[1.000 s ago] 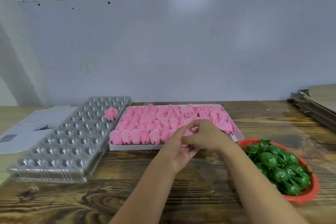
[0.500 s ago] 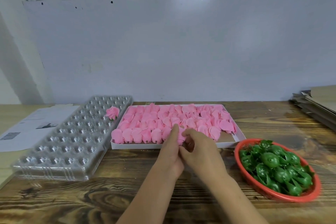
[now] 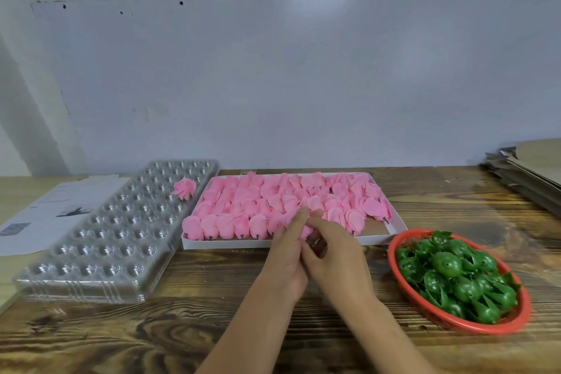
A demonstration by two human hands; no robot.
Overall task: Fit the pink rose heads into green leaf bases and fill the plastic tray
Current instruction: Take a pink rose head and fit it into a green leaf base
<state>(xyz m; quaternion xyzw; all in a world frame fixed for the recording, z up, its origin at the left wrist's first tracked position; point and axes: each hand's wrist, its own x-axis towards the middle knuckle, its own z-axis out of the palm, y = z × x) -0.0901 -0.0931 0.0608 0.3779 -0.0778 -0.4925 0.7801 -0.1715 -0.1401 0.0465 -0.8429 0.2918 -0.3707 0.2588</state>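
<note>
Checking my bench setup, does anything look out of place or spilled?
Nothing spilled. The one finished rose lies tilted on the plastic tray rather than upright in a cup, and papers sit tucked under that tray's left edge.

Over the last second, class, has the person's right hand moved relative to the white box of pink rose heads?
Yes. The right hand has drawn back toward the person, from above the pink rose heads to the white box near edge, beside the left hand.

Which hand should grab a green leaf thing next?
Probably the right hand: the red basket of green leaf bases sits on its side, while the left hand is farther off.
</note>
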